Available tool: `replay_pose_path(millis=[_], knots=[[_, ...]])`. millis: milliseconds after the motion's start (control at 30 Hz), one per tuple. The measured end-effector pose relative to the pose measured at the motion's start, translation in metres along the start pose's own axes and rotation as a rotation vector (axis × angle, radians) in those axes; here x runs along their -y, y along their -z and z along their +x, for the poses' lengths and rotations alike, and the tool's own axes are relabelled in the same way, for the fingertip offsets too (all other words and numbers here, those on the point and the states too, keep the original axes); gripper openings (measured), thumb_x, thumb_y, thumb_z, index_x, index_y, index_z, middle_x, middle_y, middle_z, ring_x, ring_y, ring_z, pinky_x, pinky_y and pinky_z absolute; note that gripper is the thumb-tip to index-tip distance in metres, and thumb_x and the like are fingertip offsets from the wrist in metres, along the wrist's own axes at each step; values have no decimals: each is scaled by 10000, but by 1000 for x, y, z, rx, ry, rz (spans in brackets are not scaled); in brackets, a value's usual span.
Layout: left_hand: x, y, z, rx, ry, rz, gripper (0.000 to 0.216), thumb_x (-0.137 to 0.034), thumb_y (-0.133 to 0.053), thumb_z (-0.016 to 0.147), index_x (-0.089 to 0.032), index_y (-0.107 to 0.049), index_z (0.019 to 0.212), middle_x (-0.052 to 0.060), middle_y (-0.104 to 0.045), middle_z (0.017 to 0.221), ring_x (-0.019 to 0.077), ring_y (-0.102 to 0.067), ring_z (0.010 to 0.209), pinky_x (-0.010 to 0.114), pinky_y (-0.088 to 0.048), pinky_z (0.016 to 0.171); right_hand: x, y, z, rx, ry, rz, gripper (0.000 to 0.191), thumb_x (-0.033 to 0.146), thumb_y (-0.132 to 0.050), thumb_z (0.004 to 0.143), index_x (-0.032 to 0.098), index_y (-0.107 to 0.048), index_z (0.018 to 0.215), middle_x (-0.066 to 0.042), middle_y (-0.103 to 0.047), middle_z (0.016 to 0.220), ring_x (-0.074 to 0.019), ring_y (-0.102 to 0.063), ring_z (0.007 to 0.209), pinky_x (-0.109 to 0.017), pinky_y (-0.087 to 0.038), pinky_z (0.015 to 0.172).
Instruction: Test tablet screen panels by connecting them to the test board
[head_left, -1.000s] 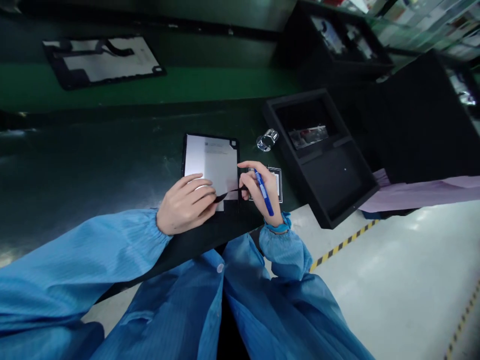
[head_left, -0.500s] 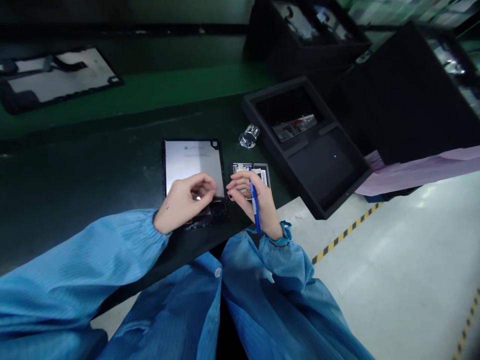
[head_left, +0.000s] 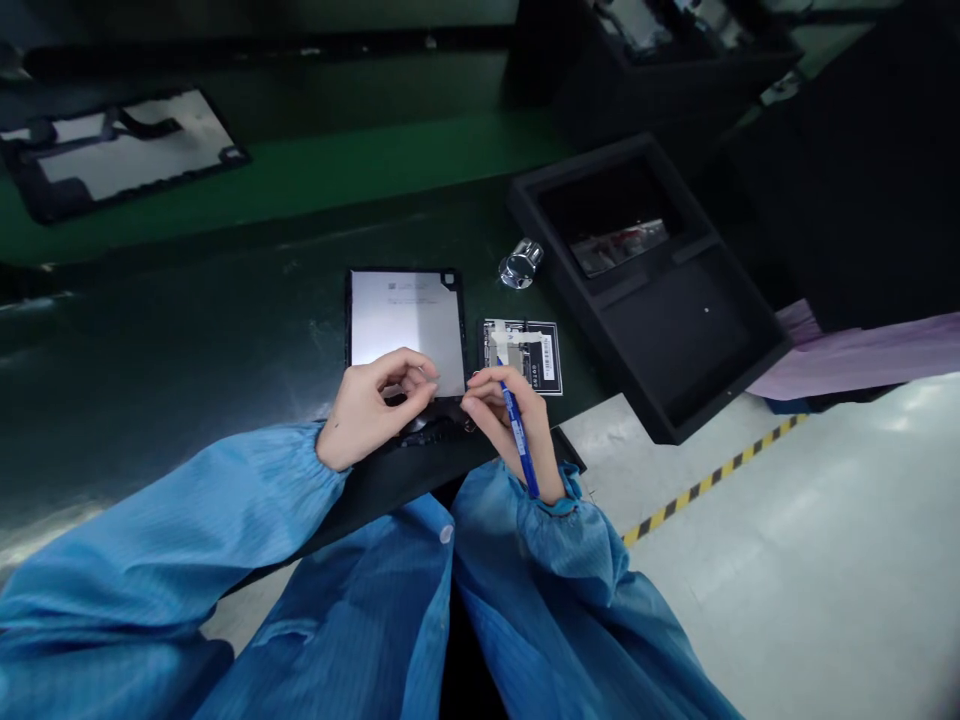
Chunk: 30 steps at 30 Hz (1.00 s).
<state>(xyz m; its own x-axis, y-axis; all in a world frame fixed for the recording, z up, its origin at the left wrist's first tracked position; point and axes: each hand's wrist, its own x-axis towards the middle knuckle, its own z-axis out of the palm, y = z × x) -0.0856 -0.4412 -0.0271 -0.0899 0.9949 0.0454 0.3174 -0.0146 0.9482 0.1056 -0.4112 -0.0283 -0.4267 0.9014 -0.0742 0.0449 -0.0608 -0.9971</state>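
A tablet screen panel (head_left: pixel 409 312) lies on the dark bench with its silvery back up and its black rim showing. Over its near left part is my left hand (head_left: pixel 375 408), thumb and fingertips pinched together; anything between them is too small to make out. My right hand (head_left: pixel 529 420) is just to the right, closed with its fingertips bent towards the left ones. A blue pen (head_left: pixel 519 430) is tucked in my right hand, its lower end pointing back to the wrist. Just beyond those fingers lies a small flat card with circuit parts and a white label (head_left: pixel 551 358).
A shiny clear round object (head_left: pixel 520 264) stands beside a black compartmented tray (head_left: pixel 660 400), which overhangs the bench edge. Another panel (head_left: pixel 142 150) lies on the green strip (head_left: pixel 337 165) at the back left. Dark boxes (head_left: pixel 660 90) stand at the back right.
The view has shifted, so bench things appear farther right. My right hand has drawn slightly nearer my body, uncovering more of the card. The left hand keeps its pinch.
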Motion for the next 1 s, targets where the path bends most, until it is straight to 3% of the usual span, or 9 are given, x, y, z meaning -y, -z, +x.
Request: replay_pose_path(millis=[200, 300, 400, 533, 667, 800, 900, 1000], knots=[[7, -8, -8, -182, -218, 282, 72, -202, -611, 913, -213, -660, 965, -11, -688, 792, 116, -617, 667, 245, -519, 671, 1, 6, -1, 39, -46, 11, 323, 431, -758, 839, 231, -510, 891, 33, -652, 759, -109, -675, 648, -244, -577, 631], [9, -9, -7, -108, -250, 339, 93, -197, -583, 934, -211, -664, 977, -8, -703, 806, 112, -618, 648, 235, -520, 664, 6, 6, 1, 70, -36, 64, 341, 449, -721, 867, 238, -455, 839, 40, -651, 717, -105, -671, 623, -249, -577, 620], [4, -8, 0, -12, -234, 292, 126, -210, -553, 955, -195, -677, 977, 29, -742, 914, 147, -684, 779, 257, -545, 746, 12, 8, 5, 98, -11, 123, 377, 452, -743, 848, 241, -433, 810, 44, -655, 713, -103, -671, 610, -243, -575, 598], [-13, -4, 13, 29, -177, 138, 185, -257, -551, 968, -192, -714, 1027, 55, -758, 1009, 198, -711, 931, 315, -561, 869, 10, 13, 15, -5, 30, 40, 373, 458, -756, 834, 242, -452, 812, 47, -633, 693, -110, -660, 600, -240, -556, 566], [-29, -4, 28, 76, -236, 159, 158, -284, -632, 916, -217, -763, 973, 36, -778, 972, 214, -718, 903, 339, -573, 858, 7, 21, 25, -45, 90, -52, 369, 482, -743, 838, 241, -463, 824, 44, -622, 709, -116, -654, 624, -251, -544, 590], [-31, -8, 41, 154, -271, 192, 139, -290, -720, 841, -212, -784, 936, 43, -786, 934, 219, -722, 830, 344, -586, 788, 3, 28, 36, -17, 110, -50, 377, 504, -725, 846, 244, -452, 827, 43, -645, 737, -102, -624, 586, -253, -547, 590], [-20, -14, 48, 113, -295, 271, 141, -274, -697, 858, -196, -789, 931, 62, -783, 935, 228, -721, 834, 358, -576, 790, -7, 36, 47, -77, 143, -145, 286, 460, -673, 902, 247, -482, 891, 22, -689, 815, -128, -685, 682, -281, -577, 691], [-3, -21, 55, 87, -330, 432, 173, -262, -660, 879, -170, -791, 945, 81, -776, 913, 253, -717, 844, 383, -558, 783, -23, 47, 60, -151, 231, -316, 152, 376, -585, 971, 253, -521, 1034, -45, -732, 1127, -185, -716, 1046, -352, -547, 957]])
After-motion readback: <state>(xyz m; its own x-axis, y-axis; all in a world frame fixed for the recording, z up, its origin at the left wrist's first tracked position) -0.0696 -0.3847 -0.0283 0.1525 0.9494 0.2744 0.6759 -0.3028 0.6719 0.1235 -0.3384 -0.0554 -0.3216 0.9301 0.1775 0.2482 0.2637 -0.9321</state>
